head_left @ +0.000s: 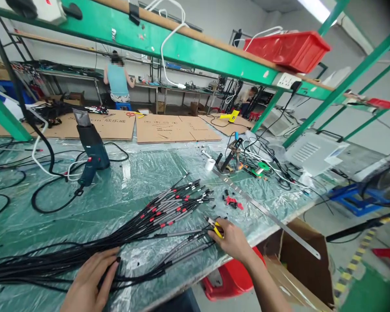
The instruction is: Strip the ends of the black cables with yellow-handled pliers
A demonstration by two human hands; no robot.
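A long bundle of black cables (84,246) lies across the table, its grey ends with red and white sleeves (169,206) fanned out in the middle. At the bundle's near side, my left hand (92,277) has its fingers curled, with a small dark piece of cable at the fingertips; the palm side is hidden. My right hand (232,238) is closed around yellow-handled cutting pliers (218,230), whose metal jaws point toward the cable ends. A smaller group of grey-ended cables (182,250) runs between my hands, reaching close to the right fingers.
A heat gun (92,149) stands upright at left. A steel ruler (266,212) juts past the table edge beside red and black bits (233,202). Below are a red stool (235,277) and an open cardboard box (302,255). A green shelf beam (195,41) crosses above; two people sit behind.
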